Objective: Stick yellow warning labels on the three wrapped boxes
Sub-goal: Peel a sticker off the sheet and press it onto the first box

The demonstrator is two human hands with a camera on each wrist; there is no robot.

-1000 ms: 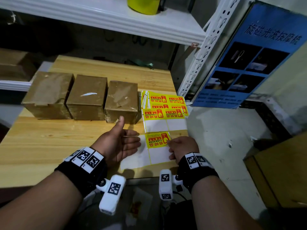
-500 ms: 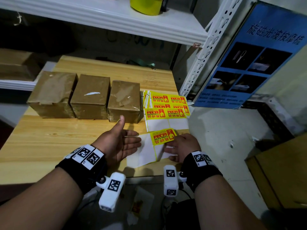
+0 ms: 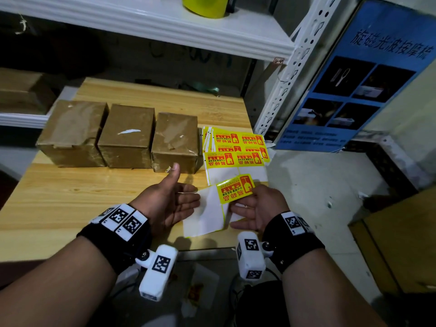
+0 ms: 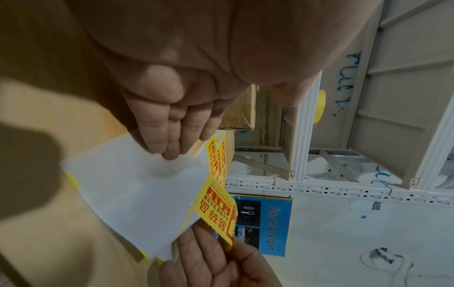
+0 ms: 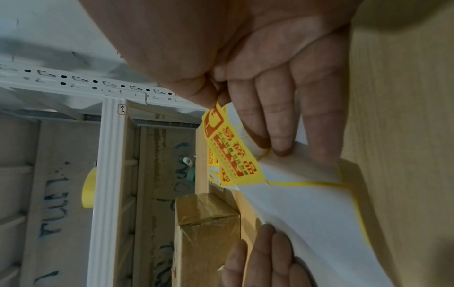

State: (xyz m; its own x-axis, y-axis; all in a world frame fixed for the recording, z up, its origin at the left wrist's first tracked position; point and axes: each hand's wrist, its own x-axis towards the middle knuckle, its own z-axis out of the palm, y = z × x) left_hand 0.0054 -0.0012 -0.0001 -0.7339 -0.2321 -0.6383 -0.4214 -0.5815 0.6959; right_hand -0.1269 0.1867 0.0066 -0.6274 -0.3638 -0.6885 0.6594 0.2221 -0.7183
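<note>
Three brown wrapped boxes stand in a row on the wooden table (image 3: 70,197): left (image 3: 70,131), middle (image 3: 127,133), right (image 3: 175,140). None shows a yellow label. My right hand (image 3: 259,204) pinches a corner of a yellow warning label (image 3: 236,188) between thumb and forefinger, and most of the label is lifted off its white backing sheet (image 3: 205,215). The pinch on the label (image 5: 228,151) shows in the right wrist view. My left hand (image 3: 169,204) lies open, its straight fingertips (image 4: 167,143) pressing the backing sheet (image 4: 137,194) onto the table.
More label sheets (image 3: 236,149) lie fanned beside the right box, near the table's right edge. A white shelf (image 3: 165,27) with a yellow tape roll (image 3: 205,5) overhangs the back. A blue poster (image 3: 354,79) leans at the right, and a cardboard carton (image 3: 401,244) stands on the floor.
My right hand has peeled the yellow label up off the backing sheet and tilted it. The backing sheet has turned slightly. My left hand has stayed pressed on the sheet.
</note>
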